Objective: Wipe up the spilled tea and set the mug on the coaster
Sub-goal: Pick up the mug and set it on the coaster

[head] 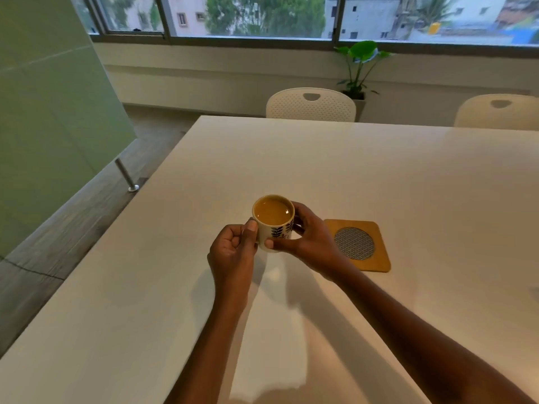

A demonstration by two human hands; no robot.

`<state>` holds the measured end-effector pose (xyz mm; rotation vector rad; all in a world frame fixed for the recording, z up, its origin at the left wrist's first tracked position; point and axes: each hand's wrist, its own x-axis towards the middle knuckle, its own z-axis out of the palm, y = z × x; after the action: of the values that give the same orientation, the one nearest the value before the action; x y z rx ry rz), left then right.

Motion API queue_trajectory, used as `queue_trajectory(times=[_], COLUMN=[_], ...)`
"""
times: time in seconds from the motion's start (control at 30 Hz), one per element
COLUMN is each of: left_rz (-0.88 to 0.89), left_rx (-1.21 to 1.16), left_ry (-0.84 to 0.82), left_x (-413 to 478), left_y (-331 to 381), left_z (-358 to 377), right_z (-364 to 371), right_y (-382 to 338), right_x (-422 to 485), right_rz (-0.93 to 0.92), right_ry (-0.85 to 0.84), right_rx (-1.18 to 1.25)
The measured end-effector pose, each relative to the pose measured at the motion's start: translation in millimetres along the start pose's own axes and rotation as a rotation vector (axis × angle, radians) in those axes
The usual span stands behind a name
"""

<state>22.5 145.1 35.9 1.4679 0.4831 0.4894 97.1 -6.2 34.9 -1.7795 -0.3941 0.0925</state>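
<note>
Brim-full mug (273,221) just left of the coaster (358,244), not on it; can't tell if it's lifted. Right hand (309,243) wraps it, thumb in front, fingers behind. Left hand (233,249) is curled, thumb pressed to the mug's side; handle hidden. Risk: a tilt or jerk toward the coaster slops tea over the rim. No spill or cloth visible.

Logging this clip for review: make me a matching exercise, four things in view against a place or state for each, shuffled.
1 mug
2 coaster
3 plant
4 left chair

A bare, flat on the table
B gripped by left hand and right hand
C below the window
D at the table's far edge

Pairs: 1-B, 2-A, 3-C, 4-D.
</note>
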Motion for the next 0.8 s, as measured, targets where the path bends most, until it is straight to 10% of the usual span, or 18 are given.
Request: queue_trajectory(times=[0.8], left_rz=[0.027], left_rx=[0.081], left_ry=[-0.398], left_x=[3.6], left_y=[-51.9], left_z=[159.9], right_z=[-161.4], right_y=[74.4], right_x=[-20.1], right_rz=[0.112], right_ry=[0.203], right_rx=[-0.139])
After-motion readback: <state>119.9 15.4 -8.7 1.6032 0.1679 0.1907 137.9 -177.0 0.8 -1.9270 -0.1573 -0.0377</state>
